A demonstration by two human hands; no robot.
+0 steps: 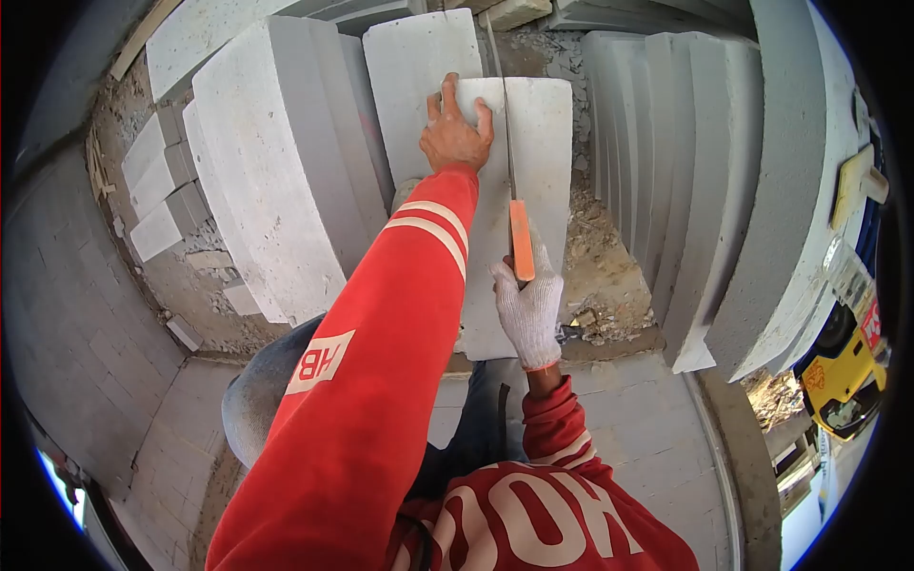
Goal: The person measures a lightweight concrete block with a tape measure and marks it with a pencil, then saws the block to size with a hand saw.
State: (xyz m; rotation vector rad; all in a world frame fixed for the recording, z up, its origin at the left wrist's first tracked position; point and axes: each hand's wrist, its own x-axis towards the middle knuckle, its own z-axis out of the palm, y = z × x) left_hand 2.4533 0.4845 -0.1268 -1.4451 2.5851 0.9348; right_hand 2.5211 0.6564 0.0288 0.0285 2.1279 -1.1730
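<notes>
A pale grey-white block lies lengthwise in front of me. Across its upper face runs a handsaw with an orange handle; its thin blade is seen nearly edge-on and reaches past the block's far end. My right hand, in a white knit glove, is closed around the handle. How deep the blade sits in the block cannot be made out. My bare left hand rests with fingers spread at the block's far left edge, beside another pale block, left of the blade.
Large pale blocks stand in a row on the left and more on the right. Rubble and dust cover the ground between them. Smaller block pieces lie at far left. A yellow toy-like vehicle is at far right.
</notes>
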